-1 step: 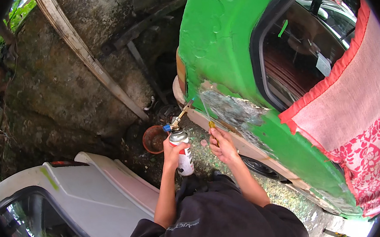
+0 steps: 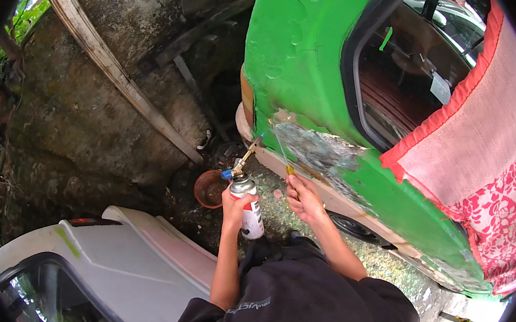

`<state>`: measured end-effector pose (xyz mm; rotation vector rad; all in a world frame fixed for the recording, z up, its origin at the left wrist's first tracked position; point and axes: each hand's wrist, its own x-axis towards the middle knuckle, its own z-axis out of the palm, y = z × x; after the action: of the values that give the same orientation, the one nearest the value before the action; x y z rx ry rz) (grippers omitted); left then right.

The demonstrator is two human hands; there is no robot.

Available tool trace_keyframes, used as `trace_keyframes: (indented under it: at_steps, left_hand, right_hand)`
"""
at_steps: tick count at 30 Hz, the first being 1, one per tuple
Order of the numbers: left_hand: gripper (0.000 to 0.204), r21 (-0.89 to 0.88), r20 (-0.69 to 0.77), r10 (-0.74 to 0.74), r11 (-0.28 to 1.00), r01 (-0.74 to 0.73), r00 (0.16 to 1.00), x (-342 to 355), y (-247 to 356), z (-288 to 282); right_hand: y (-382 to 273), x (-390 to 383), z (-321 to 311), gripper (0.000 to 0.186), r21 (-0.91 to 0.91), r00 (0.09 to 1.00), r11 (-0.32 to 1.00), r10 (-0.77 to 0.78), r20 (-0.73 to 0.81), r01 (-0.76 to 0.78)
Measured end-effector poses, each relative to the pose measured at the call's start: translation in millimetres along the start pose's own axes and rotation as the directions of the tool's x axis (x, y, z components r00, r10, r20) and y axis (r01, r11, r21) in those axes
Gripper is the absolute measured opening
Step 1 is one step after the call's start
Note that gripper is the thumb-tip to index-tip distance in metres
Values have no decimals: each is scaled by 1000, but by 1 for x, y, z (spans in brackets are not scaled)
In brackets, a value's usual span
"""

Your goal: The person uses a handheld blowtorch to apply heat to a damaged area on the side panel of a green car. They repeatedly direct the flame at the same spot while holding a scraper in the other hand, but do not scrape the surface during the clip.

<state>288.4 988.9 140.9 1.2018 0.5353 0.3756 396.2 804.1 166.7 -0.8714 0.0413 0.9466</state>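
Note:
My left hand (image 2: 235, 207) is closed around a gas torch (image 2: 244, 190), a white and red canister with a brass burner head and blue knob. Its nozzle points up and right at the green car body (image 2: 297, 53), with a faint bluish glow at the tip. In my right hand (image 2: 305, 198) is a screwdriver (image 2: 290, 169) with a yellow handle and a long thin shaft. The shaft's tip is at the edge of a bare, grey patch (image 2: 321, 149) where the green paint is gone; whether it touches cannot be told.
Close on the left stands a white car (image 2: 126, 264). A reddish-brown pot (image 2: 209, 188) sits on the ground beyond the torch. A stained wall (image 2: 76, 121) with a leaning wooden plank (image 2: 119, 78) rises behind. A pink and red cloth (image 2: 461, 168) hangs over the green car's side.
My right hand and the screwdriver have shifted very slightly to the right. The left hand and the torch look the same.

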Motion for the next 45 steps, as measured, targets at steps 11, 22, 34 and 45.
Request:
trace_keyframes:
  at_steps: [11, 22, 34, 45]
  left_hand:
    - [31, 34, -14, 47, 998, -46, 999, 1, 10, -11]
    - [33, 13, 26, -19, 1000, 18, 999, -3, 3, -4]
    - [33, 29, 14, -9, 1000, 9, 1000, -7, 11, -5]
    - [31, -17, -31, -22, 1000, 22, 999, -12, 6, -19]
  right_hand:
    - [5, -7, -1, 17, 95, 1000, 995, -9, -26, 11]
    - [10, 6, 6, 17, 71, 998, 997, -10, -62, 14]
    - [9, 15, 28, 17, 81, 996, 996, -37, -76, 43]
    - [13, -11, 9, 18, 109, 994, 992, -55, -93, 65]
